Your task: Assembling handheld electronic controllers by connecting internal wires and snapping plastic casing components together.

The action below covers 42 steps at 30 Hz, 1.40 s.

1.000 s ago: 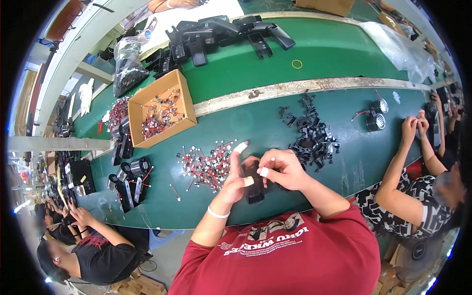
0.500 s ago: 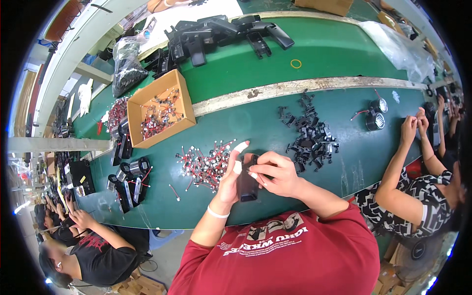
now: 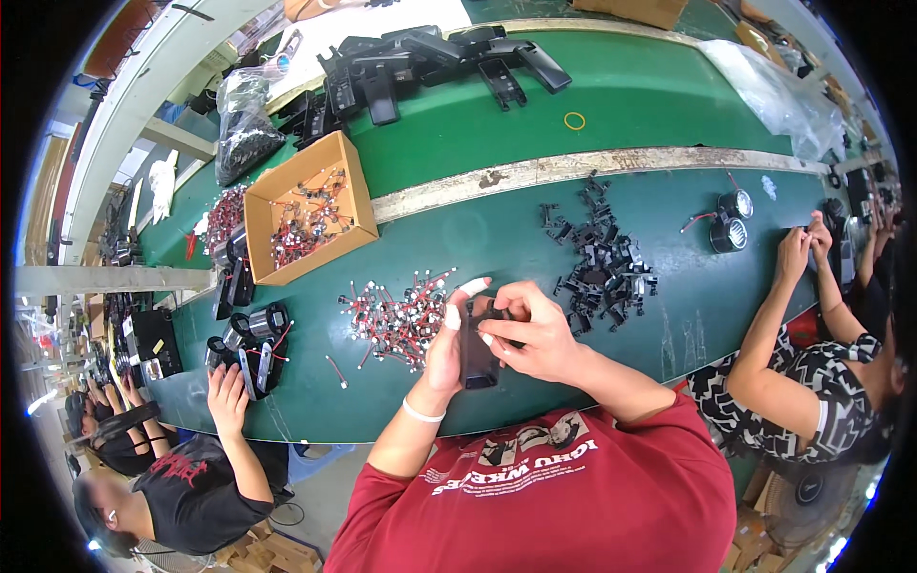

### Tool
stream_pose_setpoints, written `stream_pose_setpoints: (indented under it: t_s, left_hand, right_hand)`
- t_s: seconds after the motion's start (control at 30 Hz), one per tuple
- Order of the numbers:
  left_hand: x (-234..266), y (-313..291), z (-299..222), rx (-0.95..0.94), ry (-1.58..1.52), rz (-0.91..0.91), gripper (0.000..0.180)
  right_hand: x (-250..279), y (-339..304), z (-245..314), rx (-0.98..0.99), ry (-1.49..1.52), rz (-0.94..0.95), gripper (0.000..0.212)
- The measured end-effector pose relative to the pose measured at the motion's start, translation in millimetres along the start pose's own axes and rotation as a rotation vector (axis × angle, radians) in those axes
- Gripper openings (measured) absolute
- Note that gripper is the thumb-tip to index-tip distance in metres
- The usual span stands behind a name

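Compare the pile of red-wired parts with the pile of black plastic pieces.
Colour: the pile of red-wired parts mixes red, white and dark; the pile of black plastic pieces looks black throughout.
Make-up: the red-wired parts trail thin wires; the black pieces show none.
Place: the red-wired pile lies beside the left hand; the black pile lies beyond the right hand.
Shared: both are loose heaps on the green bench.

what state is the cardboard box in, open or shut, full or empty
Open and partly filled: no lid covers the cardboard box, and red-wired parts lie inside, with bare cardboard showing beside them.
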<state>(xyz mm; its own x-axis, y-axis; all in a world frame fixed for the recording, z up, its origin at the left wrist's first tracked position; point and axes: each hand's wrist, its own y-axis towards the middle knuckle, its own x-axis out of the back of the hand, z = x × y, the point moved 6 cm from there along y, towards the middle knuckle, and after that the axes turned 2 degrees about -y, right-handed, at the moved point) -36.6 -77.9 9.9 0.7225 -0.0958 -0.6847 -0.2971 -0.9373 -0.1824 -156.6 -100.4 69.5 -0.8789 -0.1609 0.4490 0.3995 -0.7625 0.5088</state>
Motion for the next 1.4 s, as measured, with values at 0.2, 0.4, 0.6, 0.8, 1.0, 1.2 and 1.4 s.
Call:
stream_pose_setpoints:
  t_s: [0.2, 0.4, 0.6, 0.8, 1.0, 1.2, 1.4]
  left_hand:
    - [0, 0, 0, -0.018, 0.021, 0.006, 0.063]
    - [-3, 1, -3, -0.044, 0.100, -0.007, 0.063]
    - [1, 2, 0, -0.077, 0.164, -0.023, 0.062]
    - [3, 0, 2, -0.099, 0.253, -0.032, 0.063]
    - [3, 1, 5, -0.130, 0.334, -0.083, 0.066]
    - [2, 0, 10, -0.127, 0.326, -0.052, 0.067]
    - [0, 1, 8, -0.151, 0.314, -0.063, 0.065]
  right_hand:
    - [-1, -1, 2, 0.027, -0.074, -0.029, 0.019]
    - [-1, 1, 9, 0.120, -0.168, -0.013, 0.023]
    - [-1, -1, 11, 0.135, -0.240, 0.034, 0.023]
    - [-3, 0, 9, 0.142, -0.235, 0.020, 0.026]
    - [1, 3, 8, 0.091, -0.278, 0.143, 0.019]
    - [-4, 3, 2, 0.112, -0.251, 0.234, 0.018]
    - [-6, -3, 3, 0.227, -0.195, 0.243, 0.017]
